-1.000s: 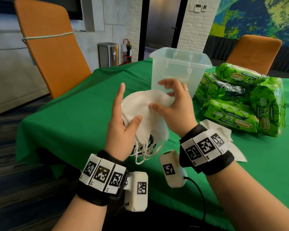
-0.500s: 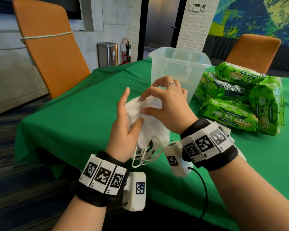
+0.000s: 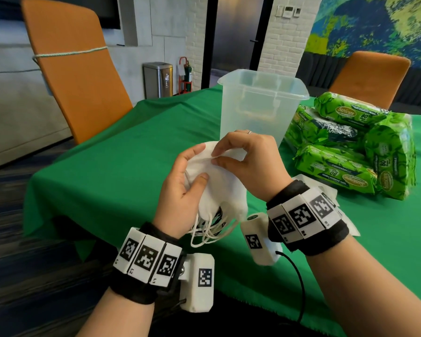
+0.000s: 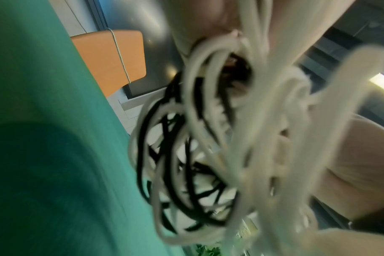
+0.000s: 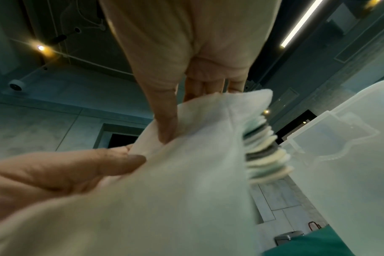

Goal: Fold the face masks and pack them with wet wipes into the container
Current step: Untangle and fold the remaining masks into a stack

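My left hand (image 3: 191, 175) grips a stack of white face masks (image 3: 223, 188) above the near part of the green table (image 3: 112, 181). White and black ear loops (image 4: 200, 155) dangle below the stack. My right hand (image 3: 231, 154) pinches the top edge of the outermost mask (image 5: 186, 155) between thumb and forefinger. Behind the hands stands the clear plastic container (image 3: 263, 105), open at the top. Several green packs of wet wipes (image 3: 345, 147) are piled to its right.
More white masks (image 3: 326, 190) lie flat on the table behind my right wrist. An orange chair (image 3: 75, 69) stands at the table's left side, another orange chair (image 3: 372, 76) at the far right. A steel bin (image 3: 158, 80) stands by the back wall.
My right hand has come over the top of the stack and now pinches the outer mask's edge. The left hand's fingers have curled closer round the stack.
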A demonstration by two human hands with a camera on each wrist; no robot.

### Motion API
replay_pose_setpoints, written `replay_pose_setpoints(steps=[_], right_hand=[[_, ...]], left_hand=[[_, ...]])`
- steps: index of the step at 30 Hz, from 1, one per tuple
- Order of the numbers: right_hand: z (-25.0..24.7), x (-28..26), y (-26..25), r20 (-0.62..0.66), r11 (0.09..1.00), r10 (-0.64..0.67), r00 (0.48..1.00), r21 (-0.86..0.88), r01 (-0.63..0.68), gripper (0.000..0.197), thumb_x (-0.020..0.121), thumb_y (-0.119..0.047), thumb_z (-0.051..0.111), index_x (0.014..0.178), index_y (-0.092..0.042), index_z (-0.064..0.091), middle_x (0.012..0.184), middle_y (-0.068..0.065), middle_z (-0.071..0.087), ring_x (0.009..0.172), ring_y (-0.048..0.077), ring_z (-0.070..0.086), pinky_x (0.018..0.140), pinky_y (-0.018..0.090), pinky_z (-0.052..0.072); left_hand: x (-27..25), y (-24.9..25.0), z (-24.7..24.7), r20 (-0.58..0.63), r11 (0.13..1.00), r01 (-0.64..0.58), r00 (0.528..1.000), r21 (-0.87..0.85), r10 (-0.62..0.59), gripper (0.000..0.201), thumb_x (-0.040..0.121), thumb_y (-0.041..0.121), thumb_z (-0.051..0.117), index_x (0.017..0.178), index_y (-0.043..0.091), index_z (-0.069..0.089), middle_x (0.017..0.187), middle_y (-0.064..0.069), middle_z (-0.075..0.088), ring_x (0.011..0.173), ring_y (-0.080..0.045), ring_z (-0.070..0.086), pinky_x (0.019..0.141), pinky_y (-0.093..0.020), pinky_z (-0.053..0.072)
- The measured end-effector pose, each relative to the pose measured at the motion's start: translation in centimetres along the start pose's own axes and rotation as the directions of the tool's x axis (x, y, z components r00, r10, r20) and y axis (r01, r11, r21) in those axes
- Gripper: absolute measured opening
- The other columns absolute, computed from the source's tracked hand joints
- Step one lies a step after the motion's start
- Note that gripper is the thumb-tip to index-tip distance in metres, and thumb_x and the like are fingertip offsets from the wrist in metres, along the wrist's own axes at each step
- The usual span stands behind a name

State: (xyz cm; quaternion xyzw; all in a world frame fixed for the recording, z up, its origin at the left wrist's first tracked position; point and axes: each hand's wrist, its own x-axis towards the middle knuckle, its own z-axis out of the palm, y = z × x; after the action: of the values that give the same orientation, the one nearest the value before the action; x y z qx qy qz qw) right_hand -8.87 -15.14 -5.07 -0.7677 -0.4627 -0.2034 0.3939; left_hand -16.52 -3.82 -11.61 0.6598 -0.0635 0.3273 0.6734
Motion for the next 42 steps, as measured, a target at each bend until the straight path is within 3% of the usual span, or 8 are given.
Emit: replay_pose_setpoints(steps=[4, 13, 19, 24, 27, 29, 37, 42], right_hand=[[-0.6, 0.1, -0.2, 0.082, 0.977, 0.110, 0.991, 0.172, -0.123, 0.015, 0.076, -0.010, 0.069, 0.085, -0.022, 0.065, 0.081, -0.002, 0.068, 0.078, 0.014, 0.062, 0.076, 0.032, 0.050], [-1.1, 1.0, -0.7, 0.239, 0.752, 0.296, 0.925, 0.539, -0.380, 0.025, 0.080, 0.007, 0.063, 0.082, -0.015, 0.052, 0.067, 0.005, 0.059, 0.049, 0.003, 0.053, 0.049, 0.015, 0.044], [-0.1, 1.2, -0.3, 0.164, 0.744, 0.339, 0.926, 0.555, -0.371, 0.025, 0.077, 0.006, 0.067, 0.071, -0.015, 0.056, 0.059, -0.007, 0.061, 0.052, 0.002, 0.053, 0.054, 0.016, 0.045], [0.4, 0.7, 0.1, -0.025, 0.931, 0.318, 0.948, 0.195, -0.307, 0.021, 0.073, -0.019, 0.075, 0.081, -0.028, 0.058, 0.088, -0.012, 0.062, 0.081, -0.004, 0.052, 0.077, 0.026, 0.041], [0.4, 0.1, 0.8, 0.022, 0.892, 0.445, 0.895, 0.078, -0.446, 0.059, 0.067, -0.041, 0.077, 0.117, -0.028, 0.048, 0.122, 0.001, 0.051, 0.116, 0.020, 0.044, 0.099, 0.045, 0.036], [0.4, -0.3, 0.8, 0.164, 0.787, 0.528, 0.833, 0.274, -0.552, 0.075, 0.066, -0.038, 0.079, 0.127, -0.022, 0.039, 0.124, 0.005, 0.051, 0.117, 0.023, 0.050, 0.098, 0.045, 0.042], [-0.1, -1.2, 1.4, 0.336, 0.321, 0.507, 0.794, 0.781, -0.535, 0.069, 0.059, 0.001, 0.069, 0.123, 0.001, 0.043, 0.105, 0.015, 0.062, 0.089, 0.024, 0.064, 0.078, 0.034, 0.057], [0.3, -1.8, 1.0, 0.321, 0.475, 0.431, 0.843, 0.714, -0.514, 0.024, 0.080, 0.008, 0.059, 0.103, 0.003, 0.060, 0.087, 0.004, 0.071, 0.076, 0.014, 0.068, 0.073, 0.027, 0.057]], left_hand=[[0.0, -0.1, 0.1, -0.012, 0.999, 0.033, 0.999, -0.027, -0.034, 0.042, 0.082, 0.013, 0.049, 0.121, 0.028, 0.046, 0.127, 0.000, 0.056, 0.113, -0.009, 0.056, 0.098, -0.023, 0.044], [0.1, -0.1, 0.6, -0.081, 0.984, 0.065, 0.994, -0.164, -0.079, 0.041, 0.080, 0.016, 0.050, 0.118, 0.028, 0.043, 0.129, -0.005, 0.053, 0.107, -0.008, 0.057, 0.096, -0.029, 0.046], [-0.1, 0.1, 0.8, -0.113, 0.985, 0.084, 0.988, -0.151, -0.101, 0.040, 0.080, 0.019, 0.048, 0.119, 0.028, 0.043, 0.117, 0.003, 0.057, 0.104, -0.011, 0.057, 0.094, -0.033, 0.048], [0.1, 0.2, 0.6, -0.126, 0.991, 0.084, 0.987, -0.108, -0.098, 0.042, 0.092, 0.000, 0.047, 0.118, 0.033, 0.042, 0.123, 0.002, 0.054, 0.107, -0.008, 0.056, 0.096, -0.031, 0.046], [0.3, 0.1, 0.4, -0.168, 0.992, 0.059, 0.983, -0.108, -0.077, 0.048, 0.093, -0.010, 0.040, 0.116, 0.033, 0.042, 0.120, 0.006, 0.055, 0.100, -0.001, 0.058, 0.092, -0.026, 0.047], [0.4, 0.1, 0.4, -0.176, 0.991, 0.041, 0.982, -0.124, -0.063, 0.048, 0.092, -0.010, 0.042, 0.116, 0.032, 0.043, 0.123, 0.003, 0.053, 0.101, -0.004, 0.058, 0.090, -0.027, 0.049], [0.7, 0.5, 0.3, -0.261, 0.983, 0.023, 0.963, -0.180, -0.070, 0.043, 0.089, -0.011, 0.045, 0.108, 0.028, 0.044, 0.114, 0.004, 0.056, 0.100, -0.008, 0.058, 0.094, -0.038, 0.047], [0.9, 0.2, 0.4, -0.325, 0.987, 0.051, 0.941, -0.152, -0.099, 0.039, 0.084, -0.007, 0.058, 0.099, 0.027, 0.047, 0.099, 0.004, 0.061, 0.085, -0.006, 0.062, 0.080, -0.032, 0.053]])
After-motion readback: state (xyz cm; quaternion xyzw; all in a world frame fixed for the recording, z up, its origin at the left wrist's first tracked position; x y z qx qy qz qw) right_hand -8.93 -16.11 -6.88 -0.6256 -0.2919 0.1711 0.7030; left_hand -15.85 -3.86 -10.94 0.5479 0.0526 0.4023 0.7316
